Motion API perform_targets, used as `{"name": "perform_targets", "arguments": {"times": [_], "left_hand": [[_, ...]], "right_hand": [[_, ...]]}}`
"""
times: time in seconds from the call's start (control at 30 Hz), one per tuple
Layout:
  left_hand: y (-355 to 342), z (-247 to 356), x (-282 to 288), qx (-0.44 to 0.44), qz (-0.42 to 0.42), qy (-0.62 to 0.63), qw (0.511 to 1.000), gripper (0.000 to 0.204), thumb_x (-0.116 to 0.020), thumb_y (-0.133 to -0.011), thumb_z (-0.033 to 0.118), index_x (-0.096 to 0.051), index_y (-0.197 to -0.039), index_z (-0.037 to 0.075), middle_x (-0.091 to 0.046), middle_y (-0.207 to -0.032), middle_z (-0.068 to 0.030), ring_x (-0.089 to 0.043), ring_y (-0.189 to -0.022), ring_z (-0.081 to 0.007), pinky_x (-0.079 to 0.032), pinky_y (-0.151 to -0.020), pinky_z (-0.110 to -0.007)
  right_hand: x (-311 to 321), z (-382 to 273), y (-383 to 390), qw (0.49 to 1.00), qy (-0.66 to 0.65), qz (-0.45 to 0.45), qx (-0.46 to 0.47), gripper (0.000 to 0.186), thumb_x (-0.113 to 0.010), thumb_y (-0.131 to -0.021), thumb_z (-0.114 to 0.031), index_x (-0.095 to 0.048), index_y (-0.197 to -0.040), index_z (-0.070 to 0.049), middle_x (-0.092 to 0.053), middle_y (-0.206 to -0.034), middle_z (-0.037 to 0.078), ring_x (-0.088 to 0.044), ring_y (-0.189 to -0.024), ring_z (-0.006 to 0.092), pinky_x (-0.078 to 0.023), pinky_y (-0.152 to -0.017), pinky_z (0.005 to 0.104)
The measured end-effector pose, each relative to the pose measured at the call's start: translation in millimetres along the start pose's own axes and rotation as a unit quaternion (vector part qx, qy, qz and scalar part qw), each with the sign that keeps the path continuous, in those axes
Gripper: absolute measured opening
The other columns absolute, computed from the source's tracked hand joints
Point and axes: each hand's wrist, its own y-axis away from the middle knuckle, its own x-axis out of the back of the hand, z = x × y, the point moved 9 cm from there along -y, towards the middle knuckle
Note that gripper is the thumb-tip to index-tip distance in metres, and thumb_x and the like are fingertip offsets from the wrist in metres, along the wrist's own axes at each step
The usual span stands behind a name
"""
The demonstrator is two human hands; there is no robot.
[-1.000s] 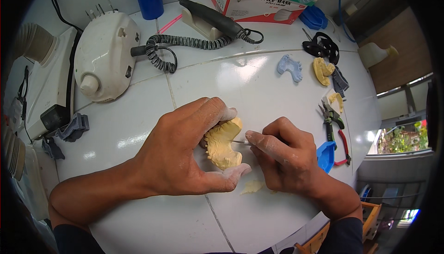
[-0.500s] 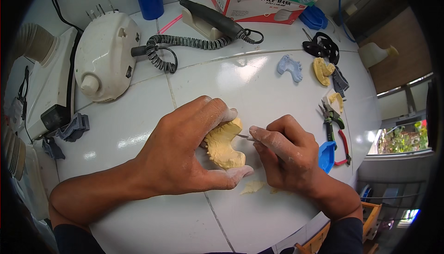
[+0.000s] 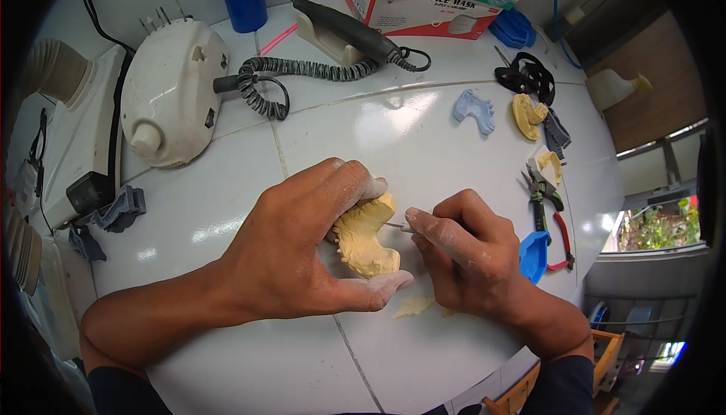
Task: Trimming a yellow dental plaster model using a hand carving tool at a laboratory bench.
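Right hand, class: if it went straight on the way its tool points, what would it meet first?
Most likely the inner curve of the yellow cast in the left hand. The thin tool would arrive first; whether it already touches is unclear.

Dental casts and handpiece show a workshop.
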Motion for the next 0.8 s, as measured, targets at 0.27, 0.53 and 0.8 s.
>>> {"name": "perform_targets", "arguments": {"times": [0.27, 0.53, 0.8], "left_hand": [[-1.2, 1.6, 0.4, -0.003, -0.004, -0.009, 1.000, 0.078, -0.105, -0.068, 0.039, -0.069, -0.123, -0.004, -0.063, -0.094, -0.0111, -0.065, -0.079, -0.0217, -0.054, -0.069, -0.034], [-0.2, 0.4, 1.7, -0.001, 0.005, 0.009, 1.000, 0.080, -0.106, -0.068, 0.040, -0.069, -0.123, -0.005, -0.063, -0.094, -0.0110, -0.065, -0.079, -0.0211, -0.055, -0.069, -0.034], [1.1, -2.4, 0.2, 0.005, 0.000, 0.007, 1.000, 0.081, -0.106, -0.068, 0.038, -0.069, -0.125, -0.005, -0.064, -0.095, -0.0111, -0.066, -0.079, -0.0206, -0.055, -0.070, -0.033]], "right_hand": [[3.6, 1.9, -0.3, 0.999, -0.017, 0.026, -0.017, 0.044, -0.080, -0.079, 0.010, -0.078, -0.122, 0.000, -0.064, -0.092, 0.010, -0.068, -0.066, 0.0205, -0.055, -0.054, 0.0338], [1.8, 1.8, 0.2, 0.999, -0.018, 0.033, -0.007, 0.045, -0.082, -0.079, 0.009, -0.078, -0.122, 0.000, -0.064, -0.091, 0.010, -0.066, -0.065, 0.0200, -0.054, -0.053, 0.0337], [-3.3, -1.9, -1.1, 1.000, -0.005, -0.020, 0.000, 0.043, -0.082, -0.080, 0.009, -0.078, -0.122, 0.000, -0.064, -0.092, 0.010, -0.067, -0.066, 0.0207, -0.054, -0.054, 0.0339]]}}
